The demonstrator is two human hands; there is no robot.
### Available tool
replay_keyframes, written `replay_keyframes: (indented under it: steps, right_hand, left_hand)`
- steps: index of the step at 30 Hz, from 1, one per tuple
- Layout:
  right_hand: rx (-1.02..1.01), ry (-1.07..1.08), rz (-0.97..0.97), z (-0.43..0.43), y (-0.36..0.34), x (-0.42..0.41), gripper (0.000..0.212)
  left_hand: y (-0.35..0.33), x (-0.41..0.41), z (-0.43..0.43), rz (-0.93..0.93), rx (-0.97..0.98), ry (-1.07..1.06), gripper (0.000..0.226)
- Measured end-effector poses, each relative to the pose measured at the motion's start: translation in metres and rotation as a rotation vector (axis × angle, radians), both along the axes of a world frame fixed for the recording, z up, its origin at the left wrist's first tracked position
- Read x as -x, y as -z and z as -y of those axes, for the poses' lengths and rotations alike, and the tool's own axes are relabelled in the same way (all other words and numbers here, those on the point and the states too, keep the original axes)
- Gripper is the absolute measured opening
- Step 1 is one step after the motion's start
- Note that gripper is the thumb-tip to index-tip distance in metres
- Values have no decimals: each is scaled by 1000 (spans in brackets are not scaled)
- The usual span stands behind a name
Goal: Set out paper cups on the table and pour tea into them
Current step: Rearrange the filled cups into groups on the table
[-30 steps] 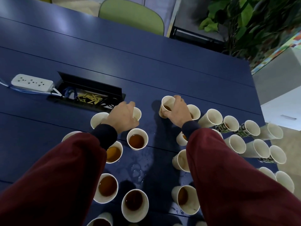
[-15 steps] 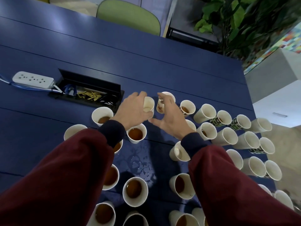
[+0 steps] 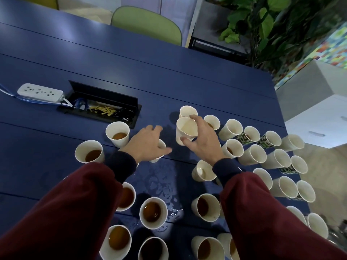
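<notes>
Several white paper cups stand on the blue table (image 3: 56, 162); those on the left and near me hold brown tea, such as one cup (image 3: 152, 212). My right hand (image 3: 200, 139) is closed around a pale paper cup (image 3: 185, 129) with a little tea in it, thumb on its near side and fingers over the far rim. Just behind it stands another cup (image 3: 188, 112). My left hand (image 3: 147, 142) hovers with fingers spread, holding nothing, partly covering a small cup (image 3: 159, 152).
Spilled liquid (image 3: 161, 186) wets the table between the cup rows. A white power strip (image 3: 40, 91) and an open cable box (image 3: 102, 109) lie at the back left. A green chair (image 3: 148, 25) and a plant (image 3: 272, 25) stand beyond the table.
The cup that my left hand held has passed to my right hand. My left hand has let go and drawn back to the left, fingers spread.
</notes>
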State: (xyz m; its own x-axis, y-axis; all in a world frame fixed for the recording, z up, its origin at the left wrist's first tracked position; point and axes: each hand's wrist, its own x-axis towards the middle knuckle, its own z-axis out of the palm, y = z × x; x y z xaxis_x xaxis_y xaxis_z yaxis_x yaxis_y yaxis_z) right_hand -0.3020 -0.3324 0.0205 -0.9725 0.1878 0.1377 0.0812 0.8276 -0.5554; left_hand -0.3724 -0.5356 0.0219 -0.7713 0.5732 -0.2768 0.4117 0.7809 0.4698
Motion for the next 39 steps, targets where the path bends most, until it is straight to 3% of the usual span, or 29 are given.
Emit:
replay_keyframes:
  steps: [5, 9, 15, 19, 33, 36, 39]
  right_hand:
    - [-3, 32, 45, 2, 0, 12, 69]
    - [5, 5, 117, 10, 0, 20, 72]
    - [60, -6, 215, 37, -5, 61, 63]
    - [-21, -1, 281, 49, 1, 91, 57]
    - [-127, -64, 397, 66, 18, 144, 57]
    - [-123, -84, 421, 61, 23, 144, 64]
    - [-70, -111, 440, 54, 18, 138, 83]
  left_hand:
    - [15, -9, 10, 18, 157, 85, 78]
    - [14, -13, 8, -36, 164, 93, 63]
    - [18, -21, 5, -74, 152, 162, 58]
    - [19, -15, 11, -91, 132, 141, 54]
    - [14, -13, 18, -109, 170, 175, 66]
    - [16, -9, 20, -112, 156, 162, 66]
    - [18, -9, 21, -123, 145, 161, 62]
